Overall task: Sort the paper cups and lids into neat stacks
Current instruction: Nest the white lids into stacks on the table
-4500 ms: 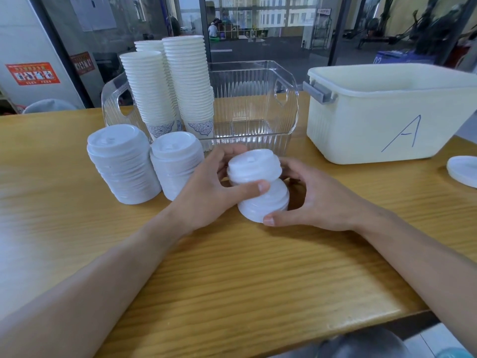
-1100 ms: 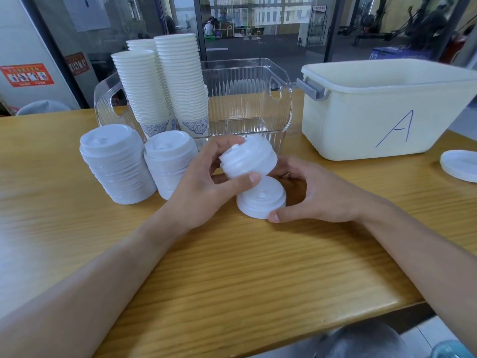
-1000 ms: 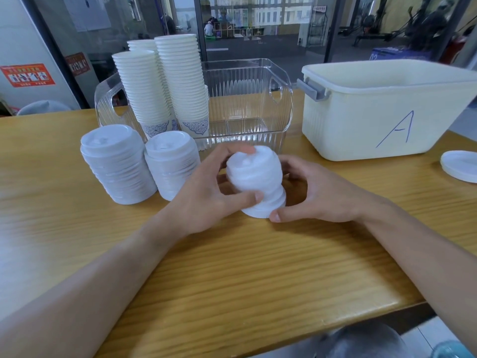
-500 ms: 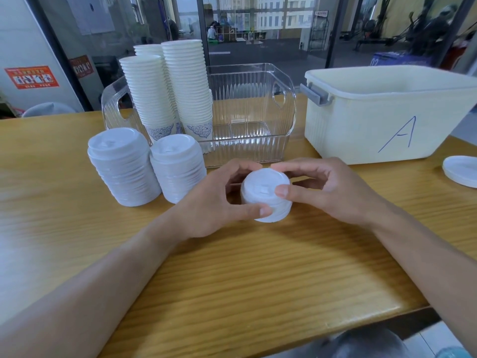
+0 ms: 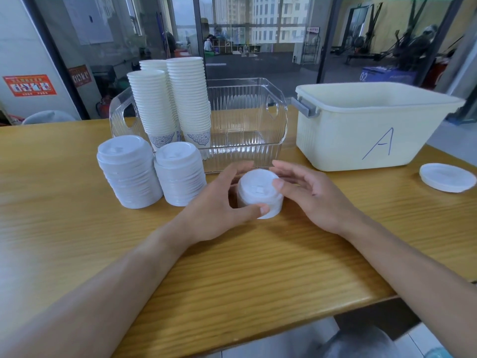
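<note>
**A:** Status?

**B:** I see a short lid stack on the surface, just right of two taller lid stacks. Left hand curls round it, thumb on the front edge. Right hand sits loose-fingered, thumb tip at the top rim; not a grip, I'd say.

**A:** Cups?

**B:** Cup stacks stand in the clear bin. One loose lid lies far right, past the cream tub.

**A:** Step?

**B:** Squaring up the short stack, I reckon. Next: nudge it into line beside the others, then fetch the stray lid. Needs a light touch; nested lids probably slide.
</note>
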A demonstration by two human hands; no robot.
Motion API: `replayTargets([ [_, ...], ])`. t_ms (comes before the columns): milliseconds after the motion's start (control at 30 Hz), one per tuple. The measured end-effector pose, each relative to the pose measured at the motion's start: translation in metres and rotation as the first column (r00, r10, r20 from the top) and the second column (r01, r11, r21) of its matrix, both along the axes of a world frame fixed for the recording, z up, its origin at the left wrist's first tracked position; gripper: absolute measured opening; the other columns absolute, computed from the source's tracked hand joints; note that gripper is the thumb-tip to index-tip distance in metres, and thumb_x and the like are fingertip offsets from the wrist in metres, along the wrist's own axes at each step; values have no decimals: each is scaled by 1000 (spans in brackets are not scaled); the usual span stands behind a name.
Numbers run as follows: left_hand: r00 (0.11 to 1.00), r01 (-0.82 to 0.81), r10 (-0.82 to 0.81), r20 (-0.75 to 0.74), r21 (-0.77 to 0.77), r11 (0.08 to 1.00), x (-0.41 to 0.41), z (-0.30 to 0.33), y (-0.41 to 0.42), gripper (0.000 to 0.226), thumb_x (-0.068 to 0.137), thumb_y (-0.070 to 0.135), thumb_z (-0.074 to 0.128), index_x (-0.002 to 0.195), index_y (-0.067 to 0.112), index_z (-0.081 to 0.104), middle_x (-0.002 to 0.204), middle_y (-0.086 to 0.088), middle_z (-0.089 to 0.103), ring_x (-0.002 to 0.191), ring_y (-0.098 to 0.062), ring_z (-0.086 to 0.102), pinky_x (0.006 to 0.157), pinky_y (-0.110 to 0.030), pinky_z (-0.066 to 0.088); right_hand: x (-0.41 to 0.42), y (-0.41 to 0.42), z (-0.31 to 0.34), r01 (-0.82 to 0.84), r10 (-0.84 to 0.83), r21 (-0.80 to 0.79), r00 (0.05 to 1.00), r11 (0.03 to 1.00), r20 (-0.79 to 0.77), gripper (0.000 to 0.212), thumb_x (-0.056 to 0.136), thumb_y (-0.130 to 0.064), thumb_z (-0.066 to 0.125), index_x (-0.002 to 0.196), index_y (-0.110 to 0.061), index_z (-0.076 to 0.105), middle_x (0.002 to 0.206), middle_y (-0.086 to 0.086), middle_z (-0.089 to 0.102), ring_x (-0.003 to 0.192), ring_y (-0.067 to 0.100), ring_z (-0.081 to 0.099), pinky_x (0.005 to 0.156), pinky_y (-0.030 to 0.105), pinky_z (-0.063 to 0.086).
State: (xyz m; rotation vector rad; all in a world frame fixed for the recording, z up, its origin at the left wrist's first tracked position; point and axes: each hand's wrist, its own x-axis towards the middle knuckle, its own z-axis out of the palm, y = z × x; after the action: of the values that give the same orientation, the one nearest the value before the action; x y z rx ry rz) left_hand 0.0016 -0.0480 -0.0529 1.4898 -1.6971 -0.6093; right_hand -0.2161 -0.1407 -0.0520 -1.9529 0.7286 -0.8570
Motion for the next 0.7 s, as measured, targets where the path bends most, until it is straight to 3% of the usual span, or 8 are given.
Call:
replayTargets([
  [133, 994, -70, 83, 72, -173, 982, -13, 10, 9, 63, 89, 41, 79, 142, 40, 46, 142, 23, 50, 136, 10, 42, 112, -15, 33, -15, 6, 0, 176, -174, -37, 984, 984, 47, 33, 99, -35, 66, 132, -30, 65, 124, -19, 71, 115, -8, 63, 97, 10, 45],
  [233, 987, -68, 115, 111, -354, 933, -30, 16, 16, 45, 93, 26, 75, 133, 35, 58, 141, 20, 53, 138, 0, 46, 114, -19, 36, -36, 9, -5, 271, -269, -89, 963, 959, 34, 29, 97, -29, 70, 125, -34, 66, 119, -23, 71, 114, -5, 62, 96, 11, 44],
  [333, 986, -11, 84, 147, -438, 899, -53, 19, 19, 33, 95, 17, 73, 126, 23, 67, 140, 15, 58, 137, -7, 50, 112, -18, 37, -65, 10, -5, 335, -339, -165, 941, 928, 3, 28, 95, -26, 71, 121, -34, 68, 119, -24, 68, 115, -11, 55, 90, 1, 39],
  [467, 986, 79, -25, 163, -330, 941, -91, 12, 13, 27, 95, 21, 73, 121, 27, 69, 137, 22, 59, 134, -4, 52, 111, -21, 39, -111, -4, -6, 416, -454, -328, 890, 848, -47, 24, 95, -23, 71, 118, -31, 68, 118, -28, 61, 113, -21, 46, 92, -3, 31],
  [633, 965, 178, -148, 218, -126, 976, -143, -4, -14, 28, 96, 35, 68, 123, 36, 62, 133, 26, 55, 120, -2, 55, 107, -35, 45, -168, -39, -11, 391, -558, -527, 805, 755, -203, 26, 94, -21, 70, 120, -24, 68, 120, -11, 64, 125, 5, 45, 105, 2, 20],
  [700, 954, 194, -173, 245, -64, 979, -160, -7, -29, 33, 94, 40, 67, 126, 38, 59, 133, 25, 53, 120, -1, 54, 108, -37, 45, -186, -51, -12, 391, -606, -587, 763, 709, -224, 25, 93, -21, 71, 118, -22, 69, 123, -9, 64, 127, 10, 42, 111, 17, 24],
])
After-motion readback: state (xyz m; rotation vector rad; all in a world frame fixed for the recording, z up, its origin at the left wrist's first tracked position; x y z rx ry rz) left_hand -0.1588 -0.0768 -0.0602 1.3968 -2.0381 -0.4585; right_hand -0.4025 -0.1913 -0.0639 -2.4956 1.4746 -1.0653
